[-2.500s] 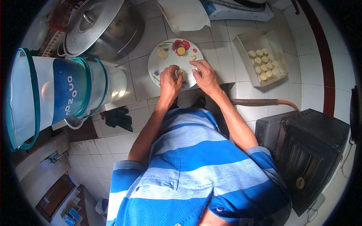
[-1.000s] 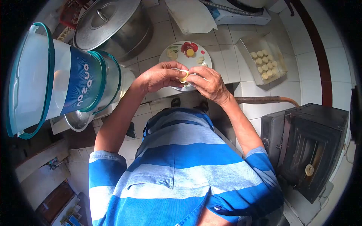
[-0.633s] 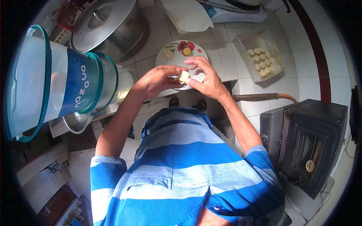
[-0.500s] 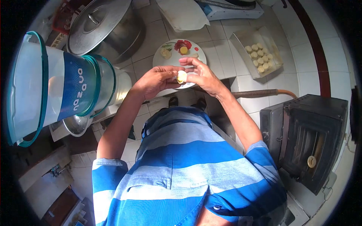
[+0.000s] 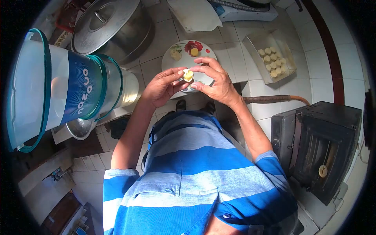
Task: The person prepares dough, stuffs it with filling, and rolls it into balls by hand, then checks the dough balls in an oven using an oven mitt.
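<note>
Left hand [image 5: 162,86] pinches a dough piece [image 5: 188,75] between thumb and fingers: pale rim, yellow filling exposed, facing up. Right hand [image 5: 219,84] is curved round the right side of the same piece, fingers above, thumb below; can't tell if it actually grips or just rests there. Piece is up in the air, over the near side of the plate [image 5: 168,65], close to the worktop's [image 5: 231,58] near edge.

Plate: white, floral. Yellow ball [image 5: 194,52] on its far half, on the red flower; pale lump [image 5: 176,55] toward its left rim. Right hand hides part of the right side.

Metal tray [image 5: 250,42] near the worktop's right end, well apart from the plate, with a cluster of pale round pieces [image 5: 273,62] in it. Lidded pot [image 5: 133,37] at far left. Bucket [image 5: 80,74] with blue label along the left end. Pale sheet [image 5: 196,15] beyond the plate, toward the far edge.
</note>
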`<state>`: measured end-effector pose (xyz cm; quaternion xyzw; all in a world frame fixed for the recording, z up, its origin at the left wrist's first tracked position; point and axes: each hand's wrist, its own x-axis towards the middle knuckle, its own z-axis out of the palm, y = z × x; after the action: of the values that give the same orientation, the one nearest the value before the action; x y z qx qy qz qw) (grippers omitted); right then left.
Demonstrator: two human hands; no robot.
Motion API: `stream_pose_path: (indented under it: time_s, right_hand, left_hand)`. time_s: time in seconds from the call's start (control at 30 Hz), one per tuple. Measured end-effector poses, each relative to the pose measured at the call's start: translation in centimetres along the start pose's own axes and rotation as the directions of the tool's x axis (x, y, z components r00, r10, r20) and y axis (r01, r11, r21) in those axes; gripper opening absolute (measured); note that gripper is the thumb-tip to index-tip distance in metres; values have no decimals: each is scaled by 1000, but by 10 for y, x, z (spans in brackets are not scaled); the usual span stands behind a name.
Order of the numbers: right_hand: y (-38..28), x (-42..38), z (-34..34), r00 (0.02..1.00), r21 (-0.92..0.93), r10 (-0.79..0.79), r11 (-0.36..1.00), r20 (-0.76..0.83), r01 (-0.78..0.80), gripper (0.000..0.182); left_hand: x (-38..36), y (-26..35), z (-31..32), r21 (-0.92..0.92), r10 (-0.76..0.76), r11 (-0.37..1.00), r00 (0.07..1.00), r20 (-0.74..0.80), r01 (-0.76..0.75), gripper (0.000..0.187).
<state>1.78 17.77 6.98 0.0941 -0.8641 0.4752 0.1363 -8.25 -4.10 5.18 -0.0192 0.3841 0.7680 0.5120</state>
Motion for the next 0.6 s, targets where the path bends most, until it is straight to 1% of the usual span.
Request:
stream_pose_path:
  time_s: [0.1,0.17,0.2,0.27,0.33,0.37,0.43,0.5,0.53,0.6]
  right_hand:
    - [8,0,7,999,4,-35,999,-19,35,40]
    - [11,1,10,998,70,-44,996,-33,47,30]
    - [10,2,10,998,70,-44,996,-34,46,30]
    - [10,3,11,997,103,-26,994,-70,33,21]
    - [7,4,11,994,77,-49,995,-93,56,20]
    - [6,5,11,991,52,-73,996,-114,79,18]
    - [6,6,13,991,65,-61,995,-121,69,17]
    - [7,6,14,991,81,-49,995,-126,60,15]
    - [8,7,15,988,75,-65,994,-142,76,14]
    - [8,6,16,984,70,-80,993,-160,93,13]
  left_hand:
    - [2,-5,-4,7,8,1000,1000,2,-8,37]
    - [0,-6,-2,19,15,1000,1000,-9,-15,37]
    - [-1,-7,0,31,22,999,1000,-21,-21,37]
    - [-3,-6,6,13,17,1000,999,-31,-17,36]
    - [-5,-8,9,-5,11,1000,999,-39,-12,35]
    - [-5,-10,10,-33,31,999,999,-41,-32,36]
    - [-3,-15,8,-61,50,997,998,-42,-52,37]
    - [-1,-22,8,-164,78,983,997,-28,-81,34]
    - [-1,-23,9,-163,77,983,997,-28,-81,34]
    - [-4,-25,13,-230,80,969,995,-59,-91,29]
